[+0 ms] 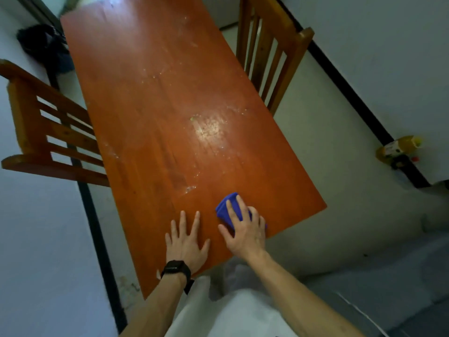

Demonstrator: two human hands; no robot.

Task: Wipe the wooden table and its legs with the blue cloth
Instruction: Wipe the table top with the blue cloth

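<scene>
We judge the job barely begun: our right hand (245, 229) presses the bunched blue cloth (227, 205) under spread, fairly straight fingers near the wooden table (150, 105)'s near right corner. Our left hand (185, 242) lies wide and empty on the table just beside it. Whitish smears (211, 128) mark the table's middle and far half, so most of the top looks unwiped, and the legs, hidden below the table between 2 chairs (51, 142), are probably all left to do.
</scene>
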